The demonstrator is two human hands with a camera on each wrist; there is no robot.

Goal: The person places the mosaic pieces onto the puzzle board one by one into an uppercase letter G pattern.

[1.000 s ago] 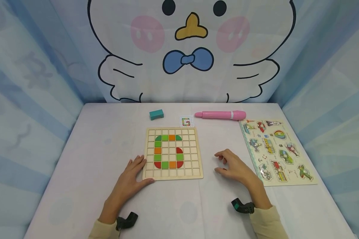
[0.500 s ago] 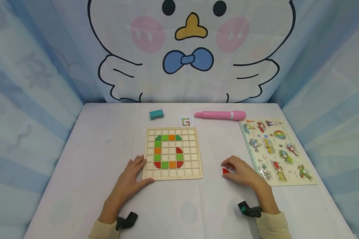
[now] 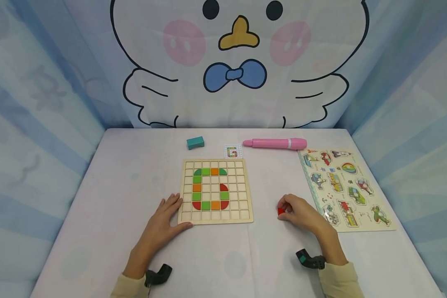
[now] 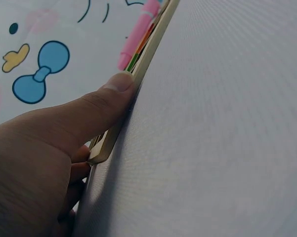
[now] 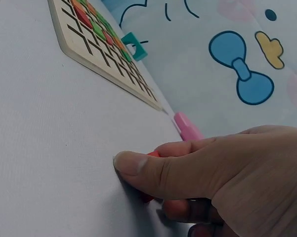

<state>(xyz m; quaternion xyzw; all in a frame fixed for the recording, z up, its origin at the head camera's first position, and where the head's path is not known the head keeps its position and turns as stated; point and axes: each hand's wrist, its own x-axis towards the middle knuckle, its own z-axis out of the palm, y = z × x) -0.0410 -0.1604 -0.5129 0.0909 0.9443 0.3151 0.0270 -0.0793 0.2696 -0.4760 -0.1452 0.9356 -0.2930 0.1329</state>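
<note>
A wooden grid board lies in the middle of the table, with green, orange and red tiles forming a G shape. My left hand rests flat against the board's lower left corner, its thumb along the front edge. My right hand is on the table to the right of the board. Its thumb and fingers pinch a small red tile that touches the tabletop; only a sliver of the red tile shows behind the thumb in the right wrist view.
A pink marker, a teal block and a small pattern card lie behind the board. A vehicle peg puzzle sits at the right edge. Curtain walls surround the table.
My right hand drew back toward me and to the right, then closed its fingers on the red tile on the table. The left hand stayed on the board.
</note>
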